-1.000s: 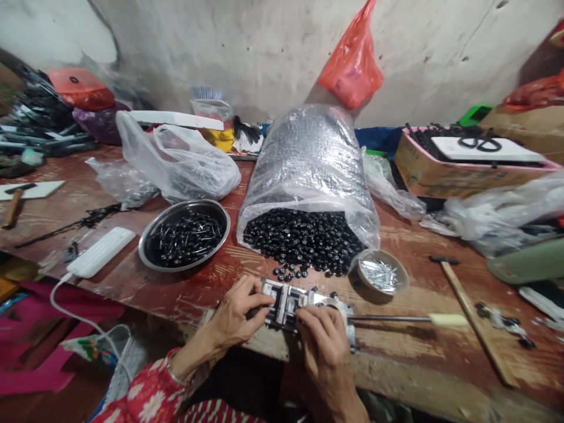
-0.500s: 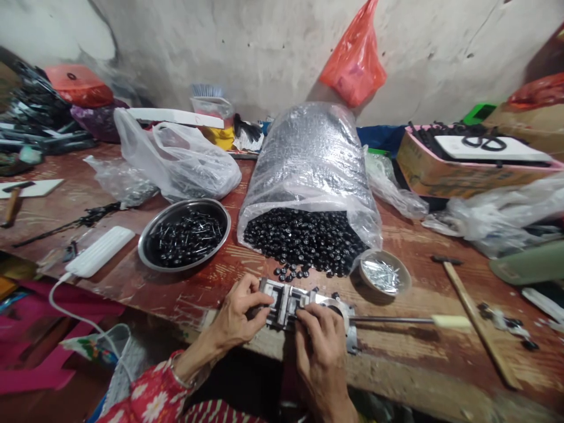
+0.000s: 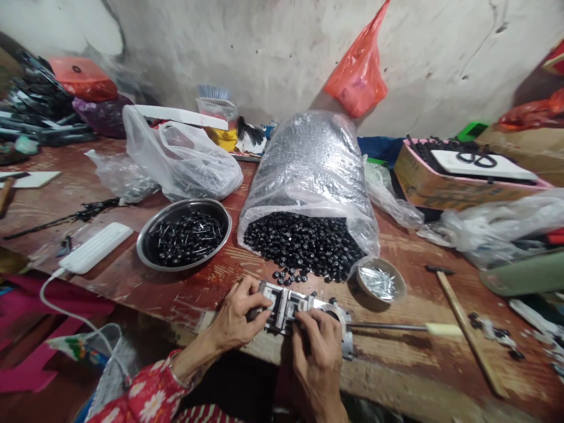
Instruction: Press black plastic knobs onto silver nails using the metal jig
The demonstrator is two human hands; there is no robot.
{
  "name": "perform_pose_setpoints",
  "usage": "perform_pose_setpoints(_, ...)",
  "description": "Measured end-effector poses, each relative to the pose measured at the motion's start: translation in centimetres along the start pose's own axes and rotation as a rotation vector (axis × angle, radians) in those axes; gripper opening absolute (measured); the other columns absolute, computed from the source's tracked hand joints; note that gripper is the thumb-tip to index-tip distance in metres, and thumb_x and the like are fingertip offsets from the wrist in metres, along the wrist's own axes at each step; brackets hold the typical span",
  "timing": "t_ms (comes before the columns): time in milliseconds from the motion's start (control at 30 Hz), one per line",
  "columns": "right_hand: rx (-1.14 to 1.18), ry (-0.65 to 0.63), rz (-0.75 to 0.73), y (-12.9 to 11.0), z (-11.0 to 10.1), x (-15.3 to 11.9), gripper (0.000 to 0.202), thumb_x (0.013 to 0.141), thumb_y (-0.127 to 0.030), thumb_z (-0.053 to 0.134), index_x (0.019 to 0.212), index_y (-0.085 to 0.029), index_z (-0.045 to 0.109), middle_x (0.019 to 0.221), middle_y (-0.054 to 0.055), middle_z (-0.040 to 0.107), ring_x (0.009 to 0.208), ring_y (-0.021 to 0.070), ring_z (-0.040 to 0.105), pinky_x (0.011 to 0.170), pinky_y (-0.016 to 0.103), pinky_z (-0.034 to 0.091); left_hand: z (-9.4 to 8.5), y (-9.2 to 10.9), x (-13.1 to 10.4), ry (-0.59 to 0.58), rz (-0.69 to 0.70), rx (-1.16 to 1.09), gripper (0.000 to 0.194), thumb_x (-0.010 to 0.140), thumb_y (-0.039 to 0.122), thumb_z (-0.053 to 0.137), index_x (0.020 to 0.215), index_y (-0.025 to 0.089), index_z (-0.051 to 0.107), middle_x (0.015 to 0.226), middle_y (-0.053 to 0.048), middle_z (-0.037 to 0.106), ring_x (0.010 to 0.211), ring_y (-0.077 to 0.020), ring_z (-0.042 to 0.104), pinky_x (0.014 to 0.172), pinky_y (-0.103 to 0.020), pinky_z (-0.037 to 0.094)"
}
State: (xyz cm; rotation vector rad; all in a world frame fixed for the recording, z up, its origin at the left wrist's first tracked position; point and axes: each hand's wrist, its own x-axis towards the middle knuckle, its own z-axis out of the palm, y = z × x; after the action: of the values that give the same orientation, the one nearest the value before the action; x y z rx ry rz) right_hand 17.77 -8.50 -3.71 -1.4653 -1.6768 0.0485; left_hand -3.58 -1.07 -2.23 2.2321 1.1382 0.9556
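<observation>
A metal clamping jig (image 3: 282, 311) lies at the table's front edge, with a long rod and pale yellow handle (image 3: 443, 330) reaching right. My left hand (image 3: 238, 314) is at the jig's left end, its thumb and fingers curled together; anything between them is too small to make out. Over the jig's middle bends my right hand (image 3: 321, 346), fingertips pressed together near the jaws and hiding what they hold, if anything. Just behind, small round black caps (image 3: 304, 244) spill from a big clear plastic bag (image 3: 308, 158).
To the left stands a metal bowl (image 3: 184, 267) of black-headed pins. A small bowl (image 3: 382, 281) of silvery nails sits right of the bag. Further right lies a hammer (image 3: 467, 332). A white power strip (image 3: 97, 248) rests at the left edge.
The view has shifted slightly. Both hands stay at the jig in nearly the same pose; nothing else has visibly moved.
</observation>
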Motion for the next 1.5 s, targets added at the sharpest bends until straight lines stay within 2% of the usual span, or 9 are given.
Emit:
perform_pose_setpoints(167, -0.030, -0.030, 0.001, 0.1, -0.1, -0.1, 0.024, 0.094, -0.018, 0.067, 0.118, -0.021, 0.065, 0.113, 0.009, 0.060, 0.109, 0.0263, 0.053, 0.094, 0.045, 0.046, 0.4, 0.0, 0.1, 0.045, -0.007, -0.008, 0.009, 0.091, 0.022, 0.066, 0.095, 0.022, 0.073, 0.094, -0.003, 0.048, 0.088, -0.0170, 0.054, 0.078, -0.029, 0.045)
perform_pose_setpoints(333, -0.062, -0.020, 0.000, -0.3, 0.1, 0.1, 0.017, 0.095, -0.014, 0.063, 0.110, -0.022, 0.065, 0.108, 0.008, 0.062, 0.105, 0.0256, 0.052, 0.092, 0.044, 0.045, 0.6, 0.0, 0.2, 0.047, -0.025, -0.006, 0.008, 0.091, 0.022, 0.064, 0.093, 0.022, 0.072, 0.093, -0.002, 0.047, 0.087, -0.0167, 0.052, 0.078, -0.029, 0.044)
perform_pose_setpoints(567, -0.063, -0.008, -0.013, -0.3, 0.1, 0.1, 0.024, 0.095, -0.016, 0.064, 0.119, -0.021, 0.064, 0.111, 0.009, 0.063, 0.107, 0.0262, 0.054, 0.095, 0.046, 0.046, 0.8, -0.2, 0.1, 0.058, -0.025, 0.003, 0.009, 0.089, 0.021, 0.065, 0.094, 0.022, 0.073, 0.094, -0.003, 0.047, 0.087, -0.0167, 0.052, 0.078, -0.029, 0.045)
perform_pose_setpoints(700, -0.104, -0.025, -0.005, -0.2, 0.2, 0.1, 0.024, 0.094, -0.020, 0.068, 0.117, -0.021, 0.064, 0.110, 0.009, 0.063, 0.106, 0.0269, 0.053, 0.094, 0.046, 0.046, 1.0, -0.4, -0.1, 0.055, -0.036, -0.010, 0.011, 0.087, 0.020, 0.065, 0.095, 0.022, 0.073, 0.095, -0.002, 0.047, 0.086, -0.0152, 0.054, 0.076, -0.026, 0.046)
perform_pose_setpoints(1067, -0.082, -0.036, -0.027, 0.0, -0.1, 0.3, 0.024, 0.092, -0.013, 0.063, 0.115, -0.020, 0.064, 0.110, 0.009, 0.061, 0.106, 0.0268, 0.052, 0.092, 0.046, 0.047, 1.1, -0.6, -0.3, 0.071, -0.029, -0.017, 0.012, 0.088, 0.018, 0.066, 0.096, 0.023, 0.073, 0.096, -0.002, 0.046, 0.084, -0.0135, 0.054, 0.073, -0.024, 0.046)
perform_pose_setpoints(1300, -0.145, -0.026, -0.067, 0.4, 0.5, 0.0, 0.030, 0.092, -0.012, 0.064, 0.120, -0.021, 0.064, 0.112, 0.010, 0.061, 0.105, 0.0283, 0.052, 0.091, 0.048, 0.049, 1.4, -0.9, -0.5, 0.096, 0.002, -0.010, 0.014, 0.088, 0.019, 0.066, 0.100, 0.023, 0.073, 0.096, -0.002, 0.047, 0.085, -0.0139, 0.054, 0.075, -0.024, 0.047)
perform_pose_setpoints(1500, -0.053, -0.008, -0.058, 0.1, -0.1, 0.0, 0.031, 0.093, -0.012, 0.063, 0.121, -0.024, 0.065, 0.113, 0.009, 0.063, 0.108, 0.0272, 0.056, 0.092, 0.048, 0.051, 0.8, -0.6, -0.4, 0.049, 0.009, -0.010, 0.013, 0.091, 0.020, 0.064, 0.100, 0.022, 0.072, 0.098, -0.003, 0.050, 0.084, -0.0137, 0.055, 0.074, -0.024, 0.048)
